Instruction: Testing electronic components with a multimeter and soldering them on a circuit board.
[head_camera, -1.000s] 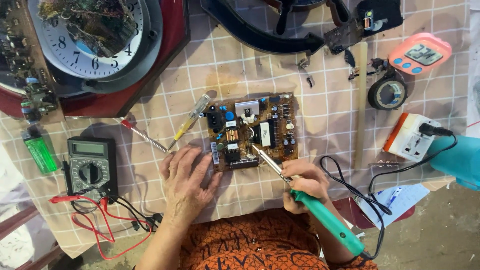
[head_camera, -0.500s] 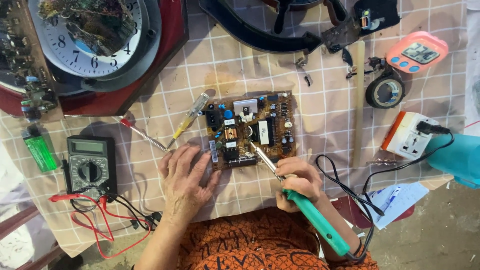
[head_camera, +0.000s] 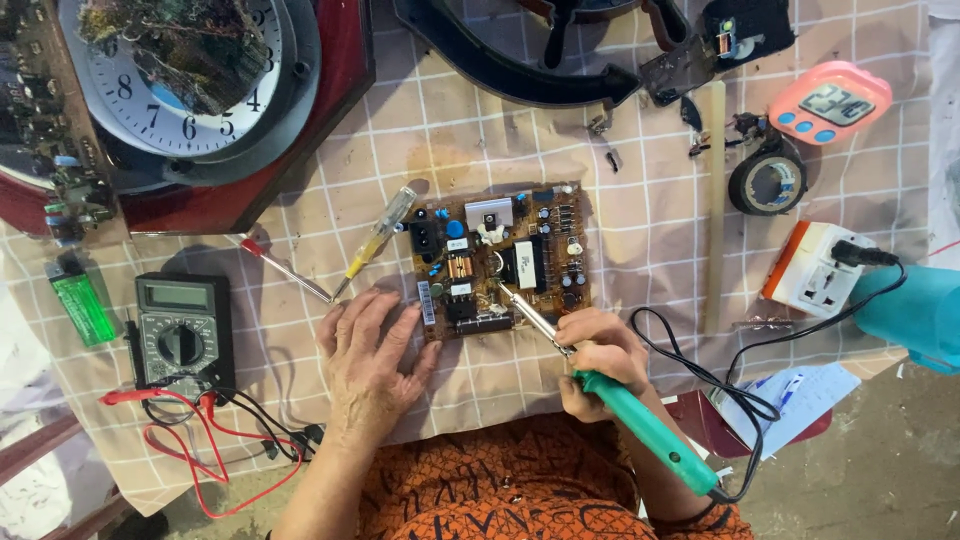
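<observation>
board: the brown rectangular circuit board (head_camera: 498, 258), crowded with black, blue and white parts, lies flat on the checked beige cloth (head_camera: 640, 200) at the middle of the table, just above and between both hands.
left hand: the left hand (head_camera: 368, 362) lies flat, palm down, fingers spread a little; its fingertips touch the board's lower left edge and it grips nothing.
right hand: the right hand (head_camera: 598, 362) is curled tight round the green-handled soldering iron (head_camera: 640, 425), just below the board's lower right corner.
iron tip: the metal shaft slants up and left, its tip on the board's lower middle.
cord: the iron's black cable (head_camera: 700, 370) loops right of the right hand toward the white and orange socket block (head_camera: 815, 275).
left side: a yellow-handled clear screwdriver (head_camera: 375, 240) lies just beside the board's left edge; the black multimeter (head_camera: 183, 330) with red leads sits well apart.
open room: bare cloth shows right of the board up to a pale stick (head_camera: 716, 200); the round clock (head_camera: 185, 70) in its dark red frame crowds the upper left.
</observation>
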